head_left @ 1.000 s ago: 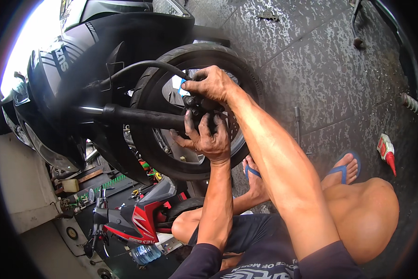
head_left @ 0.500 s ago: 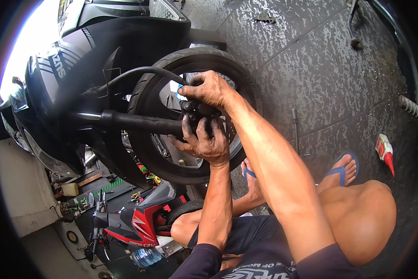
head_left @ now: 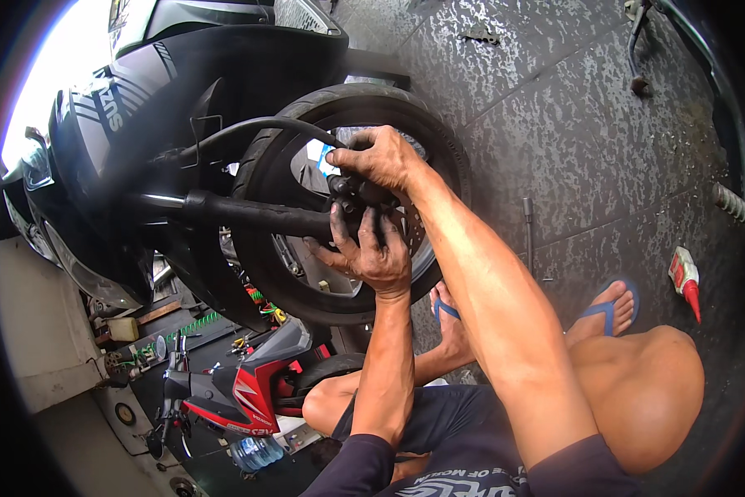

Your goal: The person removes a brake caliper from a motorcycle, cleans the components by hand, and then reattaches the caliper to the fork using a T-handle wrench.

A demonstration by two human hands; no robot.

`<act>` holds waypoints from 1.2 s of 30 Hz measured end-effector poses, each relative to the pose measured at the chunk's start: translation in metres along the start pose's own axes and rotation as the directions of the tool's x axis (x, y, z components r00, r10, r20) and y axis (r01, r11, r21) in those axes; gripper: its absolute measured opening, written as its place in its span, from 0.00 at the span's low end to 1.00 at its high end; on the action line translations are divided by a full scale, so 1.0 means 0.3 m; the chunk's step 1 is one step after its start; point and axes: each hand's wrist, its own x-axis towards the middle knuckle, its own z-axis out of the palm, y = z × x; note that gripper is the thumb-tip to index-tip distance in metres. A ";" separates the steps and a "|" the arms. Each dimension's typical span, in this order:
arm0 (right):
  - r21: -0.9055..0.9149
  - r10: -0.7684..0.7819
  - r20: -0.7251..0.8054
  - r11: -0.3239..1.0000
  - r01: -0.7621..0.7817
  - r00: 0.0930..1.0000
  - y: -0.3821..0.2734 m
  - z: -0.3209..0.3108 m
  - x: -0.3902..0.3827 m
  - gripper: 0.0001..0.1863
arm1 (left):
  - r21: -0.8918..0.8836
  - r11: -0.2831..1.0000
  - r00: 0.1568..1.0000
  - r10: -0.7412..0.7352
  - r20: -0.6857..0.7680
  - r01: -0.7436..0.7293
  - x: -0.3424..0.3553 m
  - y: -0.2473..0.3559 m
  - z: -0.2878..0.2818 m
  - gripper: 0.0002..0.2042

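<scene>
Black brake caliper (head_left: 357, 197), seen from the head camera, sits by the end of a fork leg (head_left: 252, 215), in front of a motorcycle's front wheel (head_left: 323, 305); a dark hose (head_left: 294, 123) runs to its upper side. There, the right hand (head_left: 382, 159) curls over, thumb and forefinger bent; whether they clamp cannot be told. Below, the left hand (head_left: 379, 261) has fingers spread apart, tips at the caliper, grip hidden. A red-nozzled white bottle (head_left: 684, 277) lies on the floor at far right.
</scene>
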 end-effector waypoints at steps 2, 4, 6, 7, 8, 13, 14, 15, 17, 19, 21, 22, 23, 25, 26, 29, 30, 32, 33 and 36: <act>-0.009 0.005 0.003 1.000 -0.005 1.000 -0.006 0.000 -0.004 0.24 | 0.012 1.000 1.000 0.020 0.010 -0.020 0.002 -0.002 -0.003 0.13; -0.016 0.000 0.006 1.000 0.000 1.000 -0.006 0.000 -0.009 0.25 | -0.047 0.998 0.999 -0.045 -0.003 0.045 0.004 0.009 -0.004 0.12; -0.035 -0.006 -0.002 0.999 0.006 1.000 -0.003 0.002 -0.005 0.25 | -0.071 0.995 0.997 -0.078 -0.005 0.077 0.000 0.011 0.002 0.11; -0.044 -0.008 -0.005 0.999 0.008 1.000 -0.004 0.004 -0.004 0.25 | -0.061 0.995 0.997 -0.078 -0.003 0.078 -0.005 0.003 0.008 0.11; -0.037 -0.013 -0.007 0.999 0.013 1.000 -0.003 0.004 -0.006 0.25 | -0.050 0.996 0.997 -0.079 -0.002 0.079 -0.007 -0.002 0.010 0.11; -0.020 -0.003 -0.013 1.000 0.002 1.000 -0.005 -0.001 -0.011 0.26 | 0.009 1.000 1.000 0.001 0.013 -0.001 -0.008 -0.009 -0.001 0.12; -0.012 0.006 -0.014 1.000 -0.006 1.000 -0.007 0.000 -0.011 0.26 | 0.015 1.000 1.000 0.016 0.024 -0.016 -0.006 -0.011 -0.004 0.12; -0.003 0.015 -0.015 1.000 -0.015 1.000 -0.008 0.001 -0.010 0.26 | 0.001 1.000 1.000 -0.004 0.007 0.004 -0.001 -0.006 -0.003 0.12; -0.001 0.023 -0.019 1.000 -0.023 1.000 -0.003 0.006 -0.008 0.27 | -0.030 0.999 0.999 -0.043 -0.025 0.042 0.005 0.013 0.001 0.11; -0.014 0.022 -0.024 1.000 -0.022 0.999 -0.002 0.010 -0.004 0.26 | -0.051 0.995 0.995 -0.083 -0.046 0.081 -0.001 0.010 0.011 0.12; -0.023 0.009 -0.020 1.000 -0.010 1.000 0.000 0.009 -0.007 0.26 | -0.039 0.996 0.996 -0.084 -0.033 0.083 -0.010 0.003 0.014 0.12; -0.027 0.001 -0.019 1.000 -0.001 1.000 -0.002 0.007 -0.007 0.26 | -0.018 0.998 0.998 -0.063 -0.013 0.063 -0.011 -0.005 0.011 0.13; -0.025 0.005 -0.017 1.000 -0.005 1.000 -0.004 0.005 -0.007 0.26 | 0.003 0.999 0.999 -0.043 0.007 0.043 -0.011 -0.009 0.010 0.13; -0.018 0.011 -0.010 1.000 -0.011 1.000 -0.009 0.002 -0.010 0.26 | 0.021 1.000 1.000 -0.020 -0.010 0.021 -0.011 0.000 0.007 0.12; -0.007 0.017 -0.009 1.000 -0.017 1.000 -0.012 0.002 -0.013 0.26 | 0.031 0.999 1.000 -0.009 -0.018 0.010 -0.009 0.006 0.005 0.12; 0.000 0.020 -0.011 1.000 -0.020 1.000 -0.017 0.001 -0.020 0.27 | -0.025 0.998 0.998 -0.063 -0.002 0.063 0.003 0.020 -0.002 0.11; -0.016 0.011 -0.014 1.000 -0.012 1.000 -0.018 0.004 -0.020 0.27 | -0.029 0.997 0.997 -0.076 -0.007 0.076 0.002 0.019 -0.001 0.11; -0.030 0.001 -0.021 1.000 -0.002 1.000 -0.012 0.003 -0.017 0.27 | -0.043 0.994 0.995 -0.101 -0.015 0.100 -0.004 0.016 0.004 0.10; -0.029 -0.001 -0.022 1.000 0.001 1.000 -0.010 0.003 -0.014 0.27 | -0.038 0.996 0.997 -0.080 -0.003 0.079 -0.006 0.013 0.003 0.10; -0.019 -0.011 -0.013 1.000 0.011 1.000 0.001 0.000 -0.007 0.27 | -0.015 1.000 1.000 -0.024 0.011 0.024 -0.004 0.005 0.002 0.10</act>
